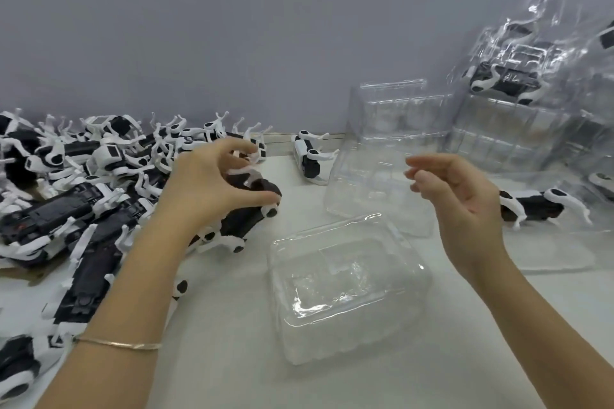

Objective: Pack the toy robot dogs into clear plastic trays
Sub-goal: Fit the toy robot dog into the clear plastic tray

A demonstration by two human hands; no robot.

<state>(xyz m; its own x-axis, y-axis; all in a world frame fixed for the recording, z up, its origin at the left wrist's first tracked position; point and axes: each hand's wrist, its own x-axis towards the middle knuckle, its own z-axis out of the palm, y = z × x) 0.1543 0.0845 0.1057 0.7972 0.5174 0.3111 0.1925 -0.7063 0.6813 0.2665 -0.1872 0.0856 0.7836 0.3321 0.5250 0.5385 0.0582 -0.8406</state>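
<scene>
1. Risk: I am judging the thin white legs of the black-and-white plastic toy robot dog [247, 221] may be tangling in the pile [83, 176] along the white tabletop's [232, 325] left edge; a hasty lift could drag neighbours along.
2. Left hand [206, 183]: fingers curling round that dog, gripping it.
3. Right hand [465, 209]: fingers loosely spread, hovering, holding nothing.
4. Clear moulded plastic tray [349, 335]: lying empty mid-tabletop, near the front edge.

— Where is the left hand [212, 183]?
— Up and to the left of the clear tray [349, 285], palm down. The fingers are curled, and thumb and fingertips pinch a toy robot dog [242, 222]. The left forearm [133, 276] runs in from the lower left, with a thin bracelet [116, 344] on the wrist.
— And the right hand [465, 206]?
— Beyond the tray's far right corner, lifted, palm turned leftward. Its fingers are loosely bent and hold nothing. The right forearm [531, 309] comes in from the lower right.
</scene>
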